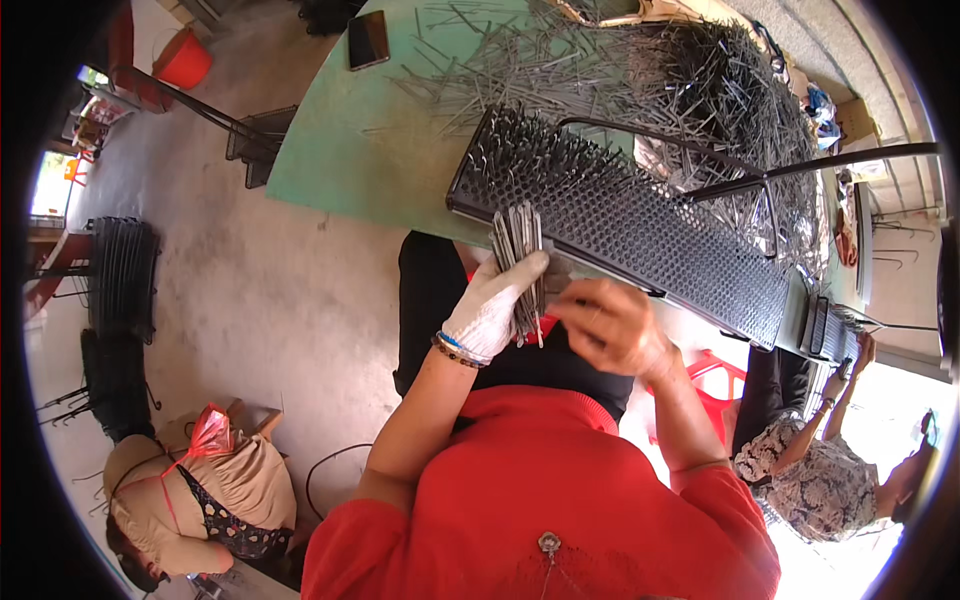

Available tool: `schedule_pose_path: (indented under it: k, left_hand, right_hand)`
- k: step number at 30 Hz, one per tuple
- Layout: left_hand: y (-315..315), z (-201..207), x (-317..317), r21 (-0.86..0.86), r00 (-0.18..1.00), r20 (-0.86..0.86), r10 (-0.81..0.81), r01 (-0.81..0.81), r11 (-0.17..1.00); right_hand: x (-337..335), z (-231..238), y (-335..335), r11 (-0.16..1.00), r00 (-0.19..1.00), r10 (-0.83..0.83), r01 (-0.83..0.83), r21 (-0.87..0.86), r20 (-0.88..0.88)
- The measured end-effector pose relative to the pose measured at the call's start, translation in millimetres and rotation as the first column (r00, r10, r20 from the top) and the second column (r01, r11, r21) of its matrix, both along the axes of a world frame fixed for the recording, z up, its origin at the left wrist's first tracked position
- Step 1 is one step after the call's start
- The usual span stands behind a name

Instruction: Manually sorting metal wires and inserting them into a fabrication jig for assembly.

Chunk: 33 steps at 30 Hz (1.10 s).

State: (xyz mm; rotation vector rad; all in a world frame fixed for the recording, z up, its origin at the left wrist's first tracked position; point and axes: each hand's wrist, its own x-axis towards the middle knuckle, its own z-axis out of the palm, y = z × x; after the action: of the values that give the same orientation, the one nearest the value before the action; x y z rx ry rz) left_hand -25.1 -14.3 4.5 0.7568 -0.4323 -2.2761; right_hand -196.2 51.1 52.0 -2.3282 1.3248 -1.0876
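Observation:
My left hand, in a white glove, is wrapped round a bundle of thin grey strips that stands roughly upright in its grip. Close beside the bundle's lower part is my bare right hand, its fingers curled and thumb side turned toward the strips; whether a strip is between the fingertips cannot be made out. Just beyond both hands lies a long black perforated panel, slanting down to the right. Many dark strips stick up from the holes along its left and far part; the nearer and right holes look bare.
A large heap of loose strips covers the back of the green table. A phone lies by its left edge. Black rods cross above the panel. One person works at right, another sits lower left. A red bucket stands far left.

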Motion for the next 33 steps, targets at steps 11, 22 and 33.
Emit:
schedule_pose_path:
  k: [11, 22, 33]
  left_hand:
    - [10.6, 2.2, -8.0, 0.058, 0.994, -0.019, -0.105, 0.106, 0.993]
    - [9.6, -9.2, -5.8, 0.047, 0.982, 0.141, -0.129, 0.124, 0.991]
    - [8.9, -3.2, 3.9, 0.071, 0.976, 0.115, -0.184, 0.177, 0.982]
  right_hand:
    - [8.2, -19.9, 31.4, 0.959, 0.993, 0.084, -0.102, -0.263, -0.078]
    - [16.0, 14.0, -32.9, 0.872, 0.851, -0.384, 0.462, -0.163, 0.359]
    - [35.6, -16.3, -108.3, 0.897, 0.868, -0.391, 0.434, -0.084, 0.306]
